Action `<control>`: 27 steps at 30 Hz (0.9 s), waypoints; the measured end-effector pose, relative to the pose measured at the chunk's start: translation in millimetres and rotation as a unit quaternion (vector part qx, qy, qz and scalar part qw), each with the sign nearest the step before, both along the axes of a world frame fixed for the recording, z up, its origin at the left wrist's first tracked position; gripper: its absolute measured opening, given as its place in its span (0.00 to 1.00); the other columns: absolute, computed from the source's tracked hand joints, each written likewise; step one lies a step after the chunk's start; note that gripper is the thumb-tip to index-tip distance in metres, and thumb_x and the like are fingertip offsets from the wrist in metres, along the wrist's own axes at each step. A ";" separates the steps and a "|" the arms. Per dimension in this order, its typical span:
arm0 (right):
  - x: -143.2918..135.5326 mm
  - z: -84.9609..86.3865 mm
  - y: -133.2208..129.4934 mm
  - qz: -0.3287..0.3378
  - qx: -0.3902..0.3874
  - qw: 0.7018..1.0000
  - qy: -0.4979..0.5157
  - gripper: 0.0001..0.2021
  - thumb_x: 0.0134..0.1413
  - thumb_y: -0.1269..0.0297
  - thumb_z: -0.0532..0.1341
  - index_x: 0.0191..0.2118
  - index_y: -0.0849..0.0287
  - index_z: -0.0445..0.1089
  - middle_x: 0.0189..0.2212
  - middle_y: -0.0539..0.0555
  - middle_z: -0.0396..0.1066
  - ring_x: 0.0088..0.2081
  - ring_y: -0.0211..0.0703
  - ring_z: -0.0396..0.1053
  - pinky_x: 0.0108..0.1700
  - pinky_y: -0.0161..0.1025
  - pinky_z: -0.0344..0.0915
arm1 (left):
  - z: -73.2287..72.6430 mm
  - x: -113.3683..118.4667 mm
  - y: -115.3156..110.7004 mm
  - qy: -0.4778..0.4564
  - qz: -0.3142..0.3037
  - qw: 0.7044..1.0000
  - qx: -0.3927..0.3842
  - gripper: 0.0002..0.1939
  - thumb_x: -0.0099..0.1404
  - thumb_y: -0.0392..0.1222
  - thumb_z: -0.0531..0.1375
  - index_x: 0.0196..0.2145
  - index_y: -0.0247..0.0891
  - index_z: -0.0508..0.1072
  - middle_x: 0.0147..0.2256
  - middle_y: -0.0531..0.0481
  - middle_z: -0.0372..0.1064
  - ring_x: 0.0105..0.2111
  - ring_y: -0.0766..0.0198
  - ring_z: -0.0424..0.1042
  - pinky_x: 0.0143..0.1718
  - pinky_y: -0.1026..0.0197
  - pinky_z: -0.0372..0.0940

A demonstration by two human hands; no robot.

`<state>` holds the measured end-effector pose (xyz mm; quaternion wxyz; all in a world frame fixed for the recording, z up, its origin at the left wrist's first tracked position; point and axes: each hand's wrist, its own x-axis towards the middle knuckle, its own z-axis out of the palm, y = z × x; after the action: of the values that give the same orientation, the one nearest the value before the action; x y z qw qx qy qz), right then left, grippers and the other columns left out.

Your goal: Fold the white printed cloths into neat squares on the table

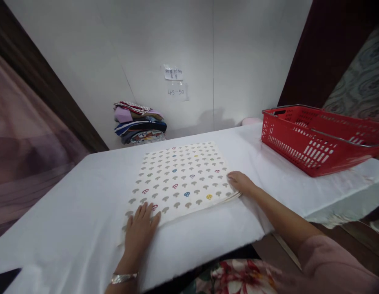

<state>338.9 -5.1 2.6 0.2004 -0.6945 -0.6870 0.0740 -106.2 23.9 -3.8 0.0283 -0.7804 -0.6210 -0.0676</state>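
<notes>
A cream cloth [183, 173] printed with small mushrooms lies folded and flat on the white-covered table [85, 196]. Layers show along its near right edge. My left hand [142, 224] rests flat on the cloth's near left corner, fingers slightly spread, a silver bracelet at the wrist. At the near right corner, my right hand [241, 183] holds the cloth's edge, its thumb on top and its other fingers mostly hidden.
A red plastic basket [311, 151] stands at the table's right side. Folded cloths [140, 124] are stacked at the back left against the wall. Two paper labels [173, 73] hang on the wall. Sheer pink fabric [24, 143] hangs at the left.
</notes>
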 end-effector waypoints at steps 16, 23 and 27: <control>-0.1 -22.5 53.5 0.029 -0.034 0.993 -0.109 0.26 0.59 0.54 0.51 0.60 0.59 0.60 0.63 0.62 0.52 0.64 0.56 0.48 0.59 0.55 0.55 | -5.5 4.3 -7.6 -0.038 -0.009 0.997 0.067 0.24 0.66 0.48 0.50 0.56 0.37 0.66 0.59 0.41 0.59 0.60 0.50 0.57 0.59 0.42 0.51; 5.3 -32.0 43.3 0.015 -0.063 0.992 -0.109 0.25 0.60 0.51 0.47 0.60 0.53 0.59 0.65 0.57 0.50 0.65 0.54 0.46 0.59 0.57 0.54 | -6.2 3.7 -9.3 -0.081 -0.015 0.994 0.064 0.23 0.65 0.49 0.51 0.56 0.39 0.67 0.59 0.41 0.59 0.60 0.48 0.57 0.59 0.40 0.50; 11.8 -32.9 27.7 0.009 -0.059 0.995 -0.080 0.26 0.60 0.49 0.45 0.59 0.53 0.60 0.64 0.57 0.50 0.65 0.54 0.45 0.60 0.59 0.53 | -3.7 2.7 -12.1 -0.088 -0.010 0.994 0.060 0.23 0.66 0.50 0.51 0.55 0.38 0.67 0.58 0.41 0.61 0.59 0.48 0.57 0.59 0.40 0.50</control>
<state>350.7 22.6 -30.4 0.1027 -0.7027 -0.7014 0.0606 -103.6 11.8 -7.4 0.0198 -0.7748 -0.6077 -0.1730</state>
